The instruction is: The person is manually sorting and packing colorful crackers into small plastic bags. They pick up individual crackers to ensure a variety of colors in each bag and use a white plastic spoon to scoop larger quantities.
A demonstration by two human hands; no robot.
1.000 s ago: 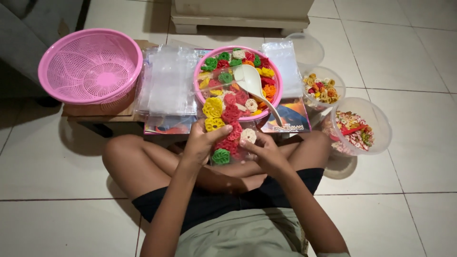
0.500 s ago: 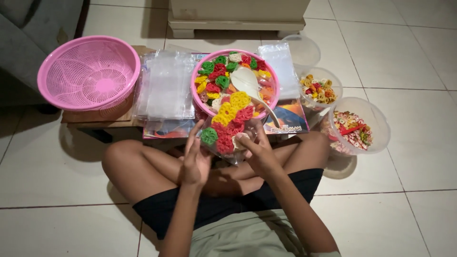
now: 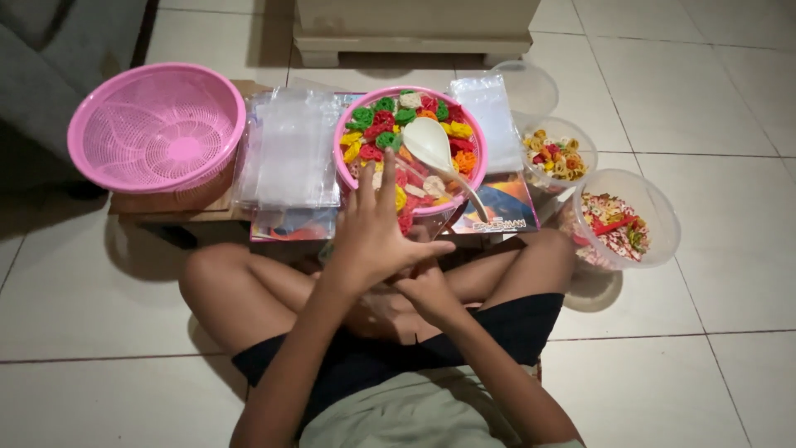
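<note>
left hand point(image 3: 377, 236) spread over cracker bag point(image 3: 414, 195), right hand point(image 3: 423, 286) perhaps beneath

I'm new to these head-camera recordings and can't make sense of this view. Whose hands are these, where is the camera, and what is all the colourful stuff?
The camera sits on the person's head and looks down, so you see their own crossed legs and arms. The left hand is spread flat, fingers open, over a clear bag of colourful flower-shaped crackers, which it mostly hides. The right hand lies beneath it; what it grips cannot be seen. Ahead stands a pink bowl of crackers with a white spoon, a pile of empty clear bags, an empty pink basket and two clear tubs of other snacks.
</note>
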